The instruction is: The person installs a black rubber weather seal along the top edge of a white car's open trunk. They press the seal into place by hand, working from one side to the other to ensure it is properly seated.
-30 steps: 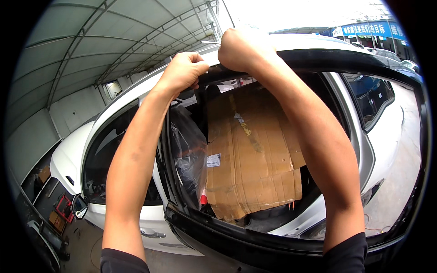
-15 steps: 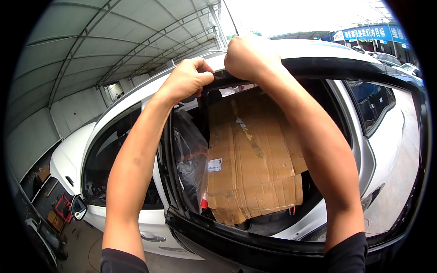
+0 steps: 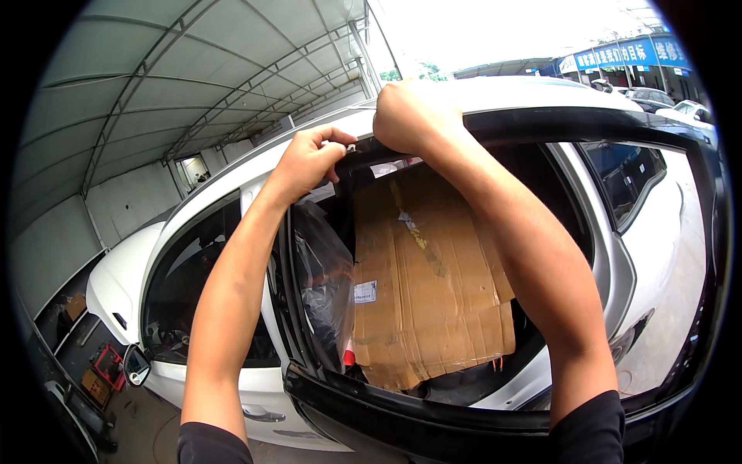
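An opened black car door frame (image 3: 533, 122) stands in front of me, beside a white car (image 3: 182, 174). At the upper front corner of the frame, my left hand (image 3: 309, 162) is closed in a pinch. A small whitish bit (image 3: 350, 148) shows at its fingertips, too small to name. Just right of it, my right hand (image 3: 413, 116) is curled into a fist against the frame's top edge; its fingertips and whatever they hold are hidden. Through the window opening I see a large brown cardboard sheet (image 3: 425, 286) inside the car.
Clear plastic sheeting (image 3: 321, 271) hangs beside the cardboard. A side mirror (image 3: 137, 365) and a door handle (image 3: 264, 416) jut out at the left. A red case (image 3: 108, 367) and cardboard boxes (image 3: 94, 387) stand along the left wall. Other cars (image 3: 653, 100) are parked at the far right.
The view has tilted slightly, so the car and both hands sit lower. A whitish bit now shows at my left fingertips. My right fist stays at the frame's top edge.
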`<state>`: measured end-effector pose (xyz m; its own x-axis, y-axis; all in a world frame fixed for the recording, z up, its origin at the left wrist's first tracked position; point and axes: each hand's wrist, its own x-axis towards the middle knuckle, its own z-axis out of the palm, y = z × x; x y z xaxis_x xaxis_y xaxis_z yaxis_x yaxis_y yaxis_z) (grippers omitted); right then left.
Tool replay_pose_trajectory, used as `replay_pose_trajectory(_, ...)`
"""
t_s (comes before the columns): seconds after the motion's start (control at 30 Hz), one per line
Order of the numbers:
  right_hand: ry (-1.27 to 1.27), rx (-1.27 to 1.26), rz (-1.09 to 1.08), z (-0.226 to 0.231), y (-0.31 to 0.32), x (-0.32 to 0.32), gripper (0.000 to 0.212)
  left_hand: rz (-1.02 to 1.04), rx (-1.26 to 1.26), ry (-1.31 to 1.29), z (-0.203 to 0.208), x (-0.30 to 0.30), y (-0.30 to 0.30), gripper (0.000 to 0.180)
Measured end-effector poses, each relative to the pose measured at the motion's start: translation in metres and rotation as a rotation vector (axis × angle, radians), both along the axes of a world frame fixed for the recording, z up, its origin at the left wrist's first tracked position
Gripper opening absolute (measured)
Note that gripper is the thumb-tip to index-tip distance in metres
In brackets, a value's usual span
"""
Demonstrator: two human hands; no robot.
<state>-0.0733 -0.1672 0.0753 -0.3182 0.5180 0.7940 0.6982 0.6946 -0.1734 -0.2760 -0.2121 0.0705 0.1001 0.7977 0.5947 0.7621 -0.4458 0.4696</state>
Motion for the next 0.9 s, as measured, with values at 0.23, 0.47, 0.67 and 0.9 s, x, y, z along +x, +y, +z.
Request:
replay_pose_trajectory(0.23, -0.001, -0.001, -0.011, -0.001, 0.004, 0.0, 0.022, 0.095, 0.001, 0.086, 0.003, 0.018, -0.003, 0.017)
replay_pose_trajectory(0.47, -0.021, 0.029, -0.013, -0.001, 0.002, 0.001, 0.022, 0.107, 0.107, 0.21, 0.002, 0.018, -0.001, 0.016)
replay_pose_trajectory(0.67, 0.033, 0.112, 0.03, -0.005, 0.013, -0.002, 0.023, 0.041, 0.109, 0.113, -0.005, 0.006, 0.005, 0.017)
replay_pose_trajectory(0.9, -0.011, 0.014, -0.026, 0.0, 0.009, -0.003, 0.022, 0.066, 0.022, 0.095, 0.003, 0.016, 0.0, 0.02)
